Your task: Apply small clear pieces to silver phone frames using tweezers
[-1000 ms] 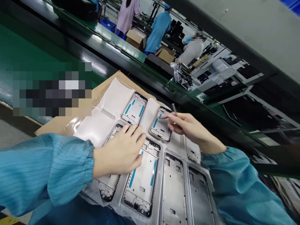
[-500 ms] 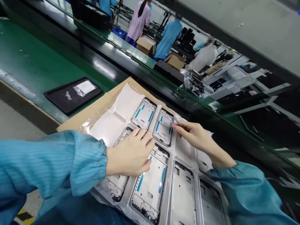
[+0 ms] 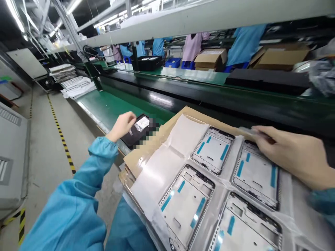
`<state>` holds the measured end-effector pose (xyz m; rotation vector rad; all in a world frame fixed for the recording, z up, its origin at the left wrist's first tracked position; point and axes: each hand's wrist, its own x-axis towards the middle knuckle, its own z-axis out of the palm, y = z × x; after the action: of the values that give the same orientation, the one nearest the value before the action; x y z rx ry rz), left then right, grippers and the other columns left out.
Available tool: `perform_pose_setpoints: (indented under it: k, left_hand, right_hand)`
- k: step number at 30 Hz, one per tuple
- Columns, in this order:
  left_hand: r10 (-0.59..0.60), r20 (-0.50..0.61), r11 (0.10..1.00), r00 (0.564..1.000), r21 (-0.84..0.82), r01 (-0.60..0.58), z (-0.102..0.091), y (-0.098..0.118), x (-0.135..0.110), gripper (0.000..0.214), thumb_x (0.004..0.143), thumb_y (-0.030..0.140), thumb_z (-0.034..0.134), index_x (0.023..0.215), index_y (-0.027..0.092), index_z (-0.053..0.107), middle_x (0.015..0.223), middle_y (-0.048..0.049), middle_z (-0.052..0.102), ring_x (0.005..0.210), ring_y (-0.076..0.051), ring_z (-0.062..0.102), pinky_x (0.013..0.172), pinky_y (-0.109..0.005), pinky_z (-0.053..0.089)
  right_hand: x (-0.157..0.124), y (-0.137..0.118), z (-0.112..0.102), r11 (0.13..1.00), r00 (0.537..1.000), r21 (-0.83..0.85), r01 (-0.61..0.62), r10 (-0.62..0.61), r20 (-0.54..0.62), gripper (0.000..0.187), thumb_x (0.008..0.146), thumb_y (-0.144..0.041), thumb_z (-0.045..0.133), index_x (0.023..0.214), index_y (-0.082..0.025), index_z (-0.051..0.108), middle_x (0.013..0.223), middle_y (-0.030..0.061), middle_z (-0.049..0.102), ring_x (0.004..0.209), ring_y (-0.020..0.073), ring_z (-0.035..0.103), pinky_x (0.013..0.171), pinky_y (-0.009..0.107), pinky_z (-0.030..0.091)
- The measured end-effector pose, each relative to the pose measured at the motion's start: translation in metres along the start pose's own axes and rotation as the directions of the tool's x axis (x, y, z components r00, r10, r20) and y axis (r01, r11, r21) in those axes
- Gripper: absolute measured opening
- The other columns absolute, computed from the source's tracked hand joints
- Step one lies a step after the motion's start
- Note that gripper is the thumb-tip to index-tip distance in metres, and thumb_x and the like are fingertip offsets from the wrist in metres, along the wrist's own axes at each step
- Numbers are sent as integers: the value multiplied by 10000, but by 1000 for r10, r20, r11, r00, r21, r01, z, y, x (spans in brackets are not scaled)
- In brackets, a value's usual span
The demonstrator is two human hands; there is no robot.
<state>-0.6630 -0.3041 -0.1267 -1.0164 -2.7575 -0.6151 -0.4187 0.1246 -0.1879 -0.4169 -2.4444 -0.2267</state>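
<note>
My left hand (image 3: 121, 126) is at the near edge of a shallow black tray (image 3: 132, 141), its fingers curled together. Whatever they may pinch is hidden. On the tray lies a clear bag with a white label (image 3: 142, 123). In my right hand (image 3: 290, 150) is a thin metal tool that looks like tweezers (image 3: 246, 131), blurred, its tip pointing left. This hand hovers over the upper right corner of a phone frame (image 3: 258, 174) bearing blue strips. Other phone frames with blue strips, one at the back (image 3: 213, 150) and one nearer me (image 3: 187, 205), sit in a clear plastic tray (image 3: 225, 183).
Brown cardboard (image 3: 149, 150) lies under the plastic tray. Beyond it runs a dark conveyor channel (image 3: 183, 99) beside the green bench (image 3: 112, 104). Stacked white sheets (image 3: 78, 87) stand far left. Across the line are co-workers, open cardboard boxes (image 3: 282, 55) and a blue crate (image 3: 172, 62).
My left hand has left the phone frames and moved left to the black tray. The right hand, still with the tool, has lifted slightly from its frame. The view has turned left.
</note>
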Motion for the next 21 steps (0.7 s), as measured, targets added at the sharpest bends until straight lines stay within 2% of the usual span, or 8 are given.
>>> perform_pose_setpoints:
  k: [2, 4, 6, 8, 14, 18, 21]
  left_hand:
    - [-91, 16, 994, 996, 58, 90, 29, -35, -11, 185, 992, 147, 520, 927, 133, 693, 927, -89, 741, 880, -215, 700, 817, -348, 562]
    - [-163, 30, 982, 986, 103, 159, 58, -58, -27, 122, 1003, 173, 585, 951, 135, 689, 959, -64, 733, 894, -191, 698, 841, -352, 575]
    - [-236, 39, 962, 971, 153, 228, 81, -68, -38, 110, 1013, 231, 641, 987, 134, 687, 1015, -53, 725, 944, -185, 698, 882, -374, 585]
    - [-301, 46, 935, 952, 210, 285, 95, -73, -43, 147, 1020, 275, 655, 1007, 132, 688, 1057, -59, 719, 986, -193, 694, 911, -397, 586]
    - [-393, 86, 867, 915, 365, 338, 104, -72, -34, 233, 1066, 304, 554, 1113, 116, 683, 1183, -116, 705, 1060, -230, 692, 947, -423, 567]
    - [-396, 123, 844, 910, 438, 308, 105, -65, -26, 321, 1061, 199, 394, 1139, 62, 675, 1228, -220, 679, 1085, -321, 718, 873, -411, 568]
    - [-398, 137, 833, 907, 468, 294, 105, -59, -22, 362, 1038, 188, 358, 1152, 29, 663, 1224, -264, 668, 1074, -376, 728, 821, -423, 573]
  right_hand:
    - [-4, -1, 9, 999, 998, 50, -16, 19, -65, 511, 856, -497, 442, 949, -176, 829, 759, 120, 756, 624, 275, 677, 477, 315, 354]
    - [-7, 2, 15, 998, 998, 68, -8, 12, -69, 519, 842, -515, 436, 911, -178, 824, 737, 124, 745, 602, 286, 663, 466, 326, 353]
    - [-8, 6, 18, 994, 999, 98, -39, 42, -26, 496, 830, -506, 449, 901, -182, 817, 712, 124, 732, 590, 292, 653, 471, 332, 367]
    - [-6, 7, 17, 988, 996, 127, -88, 86, 25, 466, 819, -483, 458, 908, -187, 808, 702, 116, 728, 596, 297, 657, 491, 336, 390]
    - [-2, -4, 3, 967, 982, 188, -171, 151, 117, 421, 808, -420, 481, 903, -155, 795, 729, 147, 735, 625, 305, 669, 568, 361, 415]
    - [-2, -8, -3, 965, 972, 186, -187, 154, 176, 377, 846, -354, 506, 956, -151, 803, 810, 139, 758, 712, 279, 698, 630, 348, 441]
    - [-2, -7, -3, 961, 964, 174, -215, 180, 197, 334, 858, -328, 516, 948, -176, 799, 812, 108, 757, 731, 267, 697, 659, 339, 445]
